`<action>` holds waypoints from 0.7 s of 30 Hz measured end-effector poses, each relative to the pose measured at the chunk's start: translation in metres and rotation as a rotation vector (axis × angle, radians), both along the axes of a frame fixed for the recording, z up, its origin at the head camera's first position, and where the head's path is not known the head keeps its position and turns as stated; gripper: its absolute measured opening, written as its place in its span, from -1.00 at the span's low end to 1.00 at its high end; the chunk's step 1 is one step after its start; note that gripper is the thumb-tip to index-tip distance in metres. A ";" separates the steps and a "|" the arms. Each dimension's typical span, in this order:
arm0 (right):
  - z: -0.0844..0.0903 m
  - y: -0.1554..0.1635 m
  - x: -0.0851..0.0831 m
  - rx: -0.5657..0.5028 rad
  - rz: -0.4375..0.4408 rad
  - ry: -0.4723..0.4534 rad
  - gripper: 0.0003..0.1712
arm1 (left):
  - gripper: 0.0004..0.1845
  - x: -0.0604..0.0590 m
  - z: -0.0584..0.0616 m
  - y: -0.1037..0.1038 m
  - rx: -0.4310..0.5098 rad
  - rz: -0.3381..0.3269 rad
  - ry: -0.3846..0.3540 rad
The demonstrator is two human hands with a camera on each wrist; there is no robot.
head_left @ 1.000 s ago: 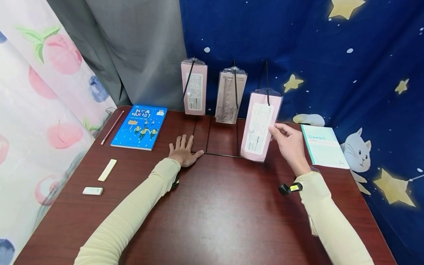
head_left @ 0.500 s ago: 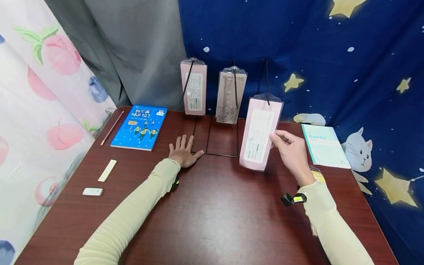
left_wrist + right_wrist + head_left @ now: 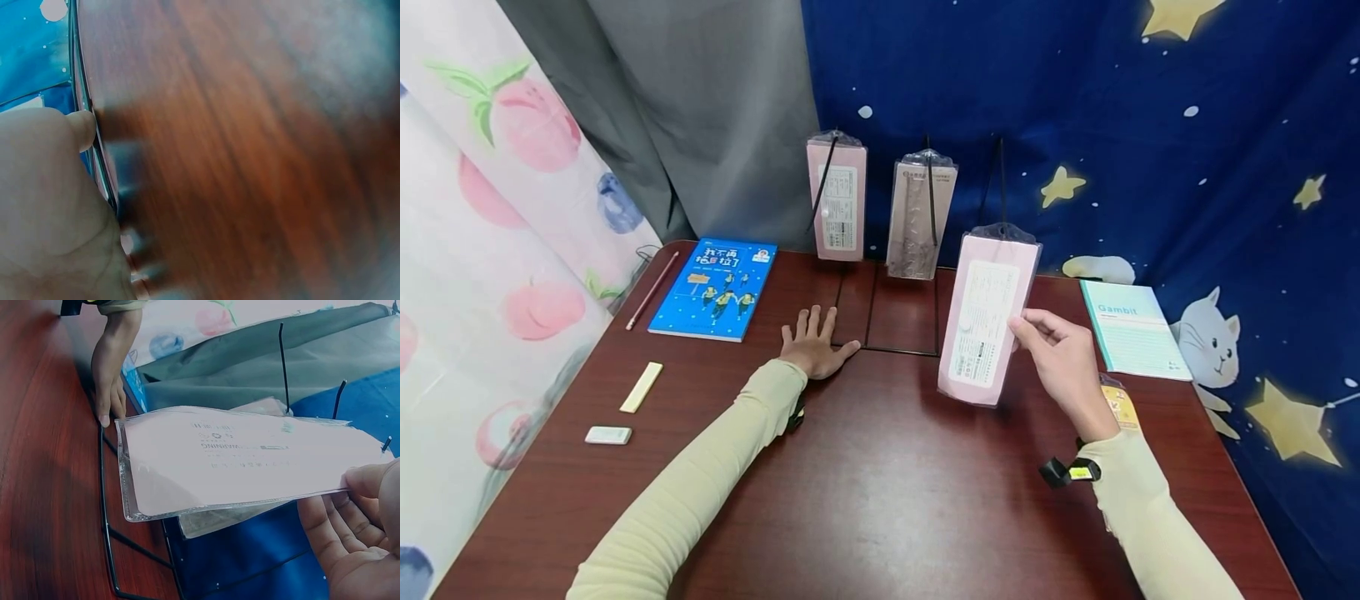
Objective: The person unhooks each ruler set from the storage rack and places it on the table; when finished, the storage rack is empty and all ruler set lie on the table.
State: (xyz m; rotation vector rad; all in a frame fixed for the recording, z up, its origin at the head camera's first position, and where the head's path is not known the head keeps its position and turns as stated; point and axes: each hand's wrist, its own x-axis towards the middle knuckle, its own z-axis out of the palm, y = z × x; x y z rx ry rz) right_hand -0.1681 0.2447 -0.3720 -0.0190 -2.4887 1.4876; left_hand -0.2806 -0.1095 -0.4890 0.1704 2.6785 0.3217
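Observation:
In the head view my right hand (image 3: 1056,358) pinches the right edge of a pink carded package (image 3: 988,321) in a clear plastic sleeve, thumb in front. Its white label faces me, and its top end is right at the tip of the right-hand hook (image 3: 1002,179). In the right wrist view the package (image 3: 237,462) spans the frame, its contents washed out by glare. My left hand (image 3: 812,346) lies with fingers spread on the table, at the front wire of the black rack base (image 3: 898,351). Two similar packages, one pink (image 3: 841,204) and one beige-brown (image 3: 921,221), hang on the other hooks.
To the left lie a blue book (image 3: 713,289), a pencil (image 3: 652,292), a pale yellow strip (image 3: 642,387) and a white eraser-like block (image 3: 607,435). On the right are a Gambit notebook (image 3: 1135,331) and a yellow package (image 3: 1120,406) partly under my right forearm. Curtains stand behind the table.
My right hand has drawn the pink package toward me and down along the hook; the hook's tip no longer shows in front of it. The left hand has stayed in place.

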 end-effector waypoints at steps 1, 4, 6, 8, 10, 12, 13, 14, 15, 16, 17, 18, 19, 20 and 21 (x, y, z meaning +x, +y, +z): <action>0.000 0.000 0.002 -0.004 0.002 0.002 -0.55 | -0.01 0.000 0.000 0.000 -0.002 -0.001 0.001; 0.001 -0.001 0.008 -0.006 0.002 0.009 -0.57 | -0.01 0.000 0.001 0.000 -0.014 -0.002 0.003; 0.002 -0.002 0.012 -0.002 -0.002 0.010 -0.57 | -0.02 0.001 0.001 0.000 -0.013 -0.001 0.008; 0.004 -0.003 0.016 0.004 -0.003 0.011 -0.57 | -0.03 0.002 0.001 0.000 -0.012 0.000 0.011; 0.006 -0.003 0.021 0.007 -0.001 0.009 -0.57 | -0.03 0.003 0.002 0.000 -0.009 0.001 0.015; 0.005 -0.002 0.026 0.005 0.002 0.004 -0.59 | -0.03 0.004 0.001 0.001 -0.007 -0.002 0.018; 0.005 -0.001 0.028 0.006 0.000 0.001 -0.60 | -0.04 0.004 0.002 0.001 -0.007 -0.002 0.017; 0.004 0.000 0.030 0.009 -0.002 -0.003 -0.60 | -0.04 0.005 0.003 0.001 -0.004 -0.002 0.018; 0.003 0.002 0.033 0.013 -0.007 -0.008 -0.61 | -0.04 0.006 0.004 0.001 -0.007 -0.002 0.019; 0.002 0.004 0.035 0.024 -0.014 -0.014 -0.61 | -0.04 0.006 0.005 0.002 -0.007 -0.002 0.019; 0.001 0.006 0.037 0.039 -0.023 -0.021 -0.60 | -0.04 0.006 0.006 0.002 -0.005 -0.001 0.020; 0.000 0.009 0.038 0.052 -0.034 -0.027 -0.60 | -0.04 0.006 0.007 0.002 -0.005 -0.001 0.020; -0.001 0.013 0.040 0.068 -0.045 -0.034 -0.59 | -0.04 0.006 0.007 0.002 -0.005 -0.001 0.017; -0.003 0.016 0.042 0.084 -0.057 -0.044 -0.58 | -0.04 0.006 0.007 0.002 -0.006 -0.002 0.015; -0.004 0.020 0.043 0.097 -0.069 -0.056 -0.56 | -0.04 0.005 0.007 0.002 -0.009 -0.003 0.012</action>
